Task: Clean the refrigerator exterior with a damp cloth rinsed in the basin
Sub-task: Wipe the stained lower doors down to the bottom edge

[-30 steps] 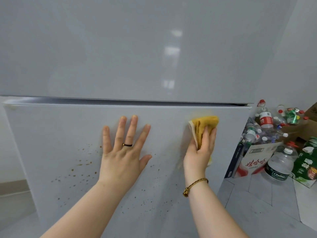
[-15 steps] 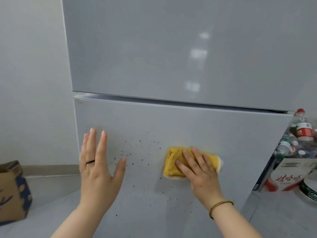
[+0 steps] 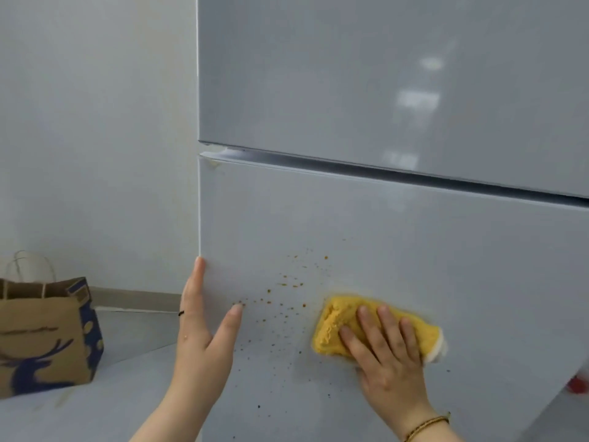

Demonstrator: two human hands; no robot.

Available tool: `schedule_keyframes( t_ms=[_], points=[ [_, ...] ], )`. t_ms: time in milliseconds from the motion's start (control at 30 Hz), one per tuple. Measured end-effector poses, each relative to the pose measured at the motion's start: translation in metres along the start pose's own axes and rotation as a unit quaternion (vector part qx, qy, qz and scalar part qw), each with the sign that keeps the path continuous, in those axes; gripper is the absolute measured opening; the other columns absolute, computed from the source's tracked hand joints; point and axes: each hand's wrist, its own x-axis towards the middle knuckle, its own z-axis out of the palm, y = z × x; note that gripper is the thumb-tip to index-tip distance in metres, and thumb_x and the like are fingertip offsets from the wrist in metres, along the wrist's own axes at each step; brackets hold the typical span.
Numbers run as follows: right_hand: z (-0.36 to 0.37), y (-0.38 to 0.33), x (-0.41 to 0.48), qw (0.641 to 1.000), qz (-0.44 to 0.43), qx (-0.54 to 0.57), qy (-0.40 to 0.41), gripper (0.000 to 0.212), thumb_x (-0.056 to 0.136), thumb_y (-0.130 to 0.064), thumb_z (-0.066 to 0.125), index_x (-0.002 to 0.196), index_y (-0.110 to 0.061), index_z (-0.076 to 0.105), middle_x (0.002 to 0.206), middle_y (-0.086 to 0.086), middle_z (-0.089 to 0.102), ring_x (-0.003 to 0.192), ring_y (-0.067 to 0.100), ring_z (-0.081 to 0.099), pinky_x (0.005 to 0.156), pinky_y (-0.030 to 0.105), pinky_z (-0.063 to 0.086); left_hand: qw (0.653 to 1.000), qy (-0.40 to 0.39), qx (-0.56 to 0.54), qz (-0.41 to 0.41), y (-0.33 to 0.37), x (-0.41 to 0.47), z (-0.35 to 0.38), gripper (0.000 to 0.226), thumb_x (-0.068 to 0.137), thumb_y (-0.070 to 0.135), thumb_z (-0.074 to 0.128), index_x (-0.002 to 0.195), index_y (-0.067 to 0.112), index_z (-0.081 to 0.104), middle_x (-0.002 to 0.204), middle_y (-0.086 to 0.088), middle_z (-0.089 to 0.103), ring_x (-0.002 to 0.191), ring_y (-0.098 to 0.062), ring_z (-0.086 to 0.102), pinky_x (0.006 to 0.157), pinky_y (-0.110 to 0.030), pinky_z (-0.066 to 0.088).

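No legible txt or labels anywhere.

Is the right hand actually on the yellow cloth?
Touching. The head view shows the right hand pressed flat over the yellow cloth on the lower door.

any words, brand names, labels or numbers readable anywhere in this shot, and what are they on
No text can be read.
refrigerator: both doors are plain, with no brand or label showing.
paper bag: only a blue deer drawing, no lettering visible.
red object at the right edge: blurred and cut off, nothing legible.
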Motion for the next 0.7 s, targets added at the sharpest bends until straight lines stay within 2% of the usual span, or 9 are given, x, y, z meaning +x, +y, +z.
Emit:
schedule_keyframes(
  t_ms=[67,167,300,367,400,467,533,600,700],
  points=[
    [0.002,-0.003,-0.014,1.000,-0.025,-0.010,-0.011,0.051,0.099,-0.011,0.017,0.147,-0.027,0.010,0.156,-0.006,0.002,0.144,0.018,0.004,0.118,0.037,0.003,1.000,-0.004,-0.027,-0.007,-0.003,0.002,-0.002,0.058,0.073,0.033,0.045,0.111,0.067,0.018,0.109,0.064,0.019,0.107,0.039,0.015,0.102,-0.014,0.015],
    [0.000,0.000,-0.015,0.998,-0.047,-0.015,-0.024,0.053,0.098,-0.008,0.015,0.147,-0.026,0.010,0.156,-0.006,0.001,0.144,0.017,0.004,0.118,0.037,0.003,0.997,-0.023,-0.078,0.006,-0.010,0.001,-0.008,0.055,0.073,0.032,0.044,0.112,0.065,0.026,0.128,0.045,0.027,0.128,0.017,0.023,0.112,-0.028,0.020],
    [-0.011,0.015,0.026,0.999,-0.045,0.006,0.016,0.068,0.087,-0.003,0.030,0.146,-0.030,0.011,0.156,-0.009,-0.003,0.144,0.014,0.000,0.118,0.034,0.000,0.993,-0.039,-0.106,0.021,-0.011,0.004,-0.016,0.050,0.073,0.028,0.042,0.111,0.059,0.033,0.128,0.037,0.033,0.130,0.006,0.031,0.112,-0.031,0.024],
    [-0.017,0.018,0.066,0.998,0.028,0.024,0.048,0.070,0.077,-0.005,0.035,0.142,-0.030,0.022,0.156,-0.011,-0.001,0.143,0.014,0.001,0.117,0.031,-0.001,0.992,-0.045,-0.119,0.016,-0.011,0.007,-0.020,0.047,0.077,0.025,0.047,0.110,0.056,0.034,0.127,0.034,0.037,0.129,0.003,0.033,0.106,-0.023,0.029],
    [-0.018,0.016,0.085,0.993,0.081,0.039,0.072,0.067,0.076,-0.005,0.035,0.138,-0.027,0.028,0.155,-0.006,0.008,0.142,0.018,0.007,0.115,0.030,-0.001,0.991,-0.047,-0.122,0.011,-0.011,0.009,-0.021,0.047,0.083,0.020,0.051,0.111,0.053,0.034,0.128,0.030,0.039,0.126,0.003,0.034,0.099,-0.018,0.032],
    [-0.019,0.002,0.112,0.973,0.177,0.068,0.128,0.059,0.074,-0.003,0.036,0.132,-0.018,0.036,0.146,0.012,0.031,0.134,0.029,0.019,0.114,0.028,-0.001,0.991,-0.047,-0.124,-0.005,-0.012,0.011,-0.022,0.043,0.094,0.010,0.043,0.118,0.045,0.034,0.129,0.021,0.042,0.120,0.003,0.038,0.088,-0.012,0.035],
    [-0.013,-0.021,0.116,0.964,0.209,0.068,0.150,0.056,0.076,-0.004,0.037,0.131,-0.016,0.037,0.143,0.017,0.034,0.133,0.032,0.019,0.114,0.031,0.001,0.991,-0.048,-0.126,-0.011,-0.012,0.013,-0.025,0.039,0.096,0.010,0.035,0.120,0.042,0.039,0.124,0.022,0.047,0.116,0.005,0.043,0.083,-0.012,0.037],
    [0.001,-0.042,0.096,0.980,0.153,0.048,0.121,0.057,0.080,-0.007,0.038,0.135,-0.021,0.034,0.152,0.007,0.018,0.141,0.026,0.010,0.115,0.036,0.002,0.990,-0.053,-0.132,-0.012,-0.012,0.016,-0.028,0.035,0.097,0.013,0.036,0.113,0.043,0.046,0.119,0.026,0.050,0.113,0.008,0.045,0.084,-0.013,0.038],
    [0.015,-0.058,0.051,0.998,-0.032,0.020,0.043,0.051,0.088,-0.004,0.030,0.135,-0.024,0.034,0.156,-0.004,-0.006,0.144,0.018,-0.001,0.118,0.037,0.001,0.987,-0.068,-0.144,-0.014,-0.011,0.020,-0.033,0.027,0.095,0.020,0.042,0.103,0.044,0.049,0.113,0.026,0.053,0.112,0.004,0.049,0.082,-0.014,0.040]
  ],
)
